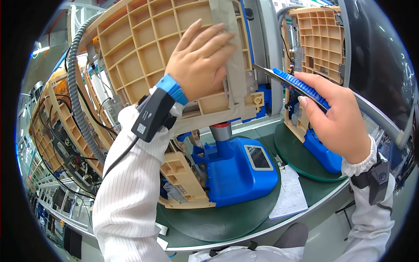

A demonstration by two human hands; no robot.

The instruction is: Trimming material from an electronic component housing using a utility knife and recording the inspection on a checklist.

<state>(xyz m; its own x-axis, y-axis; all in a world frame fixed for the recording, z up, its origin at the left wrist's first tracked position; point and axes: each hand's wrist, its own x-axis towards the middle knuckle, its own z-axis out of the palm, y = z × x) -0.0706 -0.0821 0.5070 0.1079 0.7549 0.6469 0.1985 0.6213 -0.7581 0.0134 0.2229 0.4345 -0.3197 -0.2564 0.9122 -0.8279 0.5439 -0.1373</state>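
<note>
My left hand lies with outstretched fingers against a tan panel with a grid of ribs. Its fingertips reach a beige, tape-like strip that runs down the panel's right side; another strip crosses along the bottom. In my right hand is a blue-and-black utility knife, blade out. The blade tip points left toward the panel's right edge; whether it touches cannot be made out. Below the panel sits a blue machine base with a small dark screen.
The base stands on a round green turntable. Printed sheets lie beside it. A similar ribbed unit stands behind at right, near a large dark glossy panel. A grey corrugated hose and loose cables hang at left.
</note>
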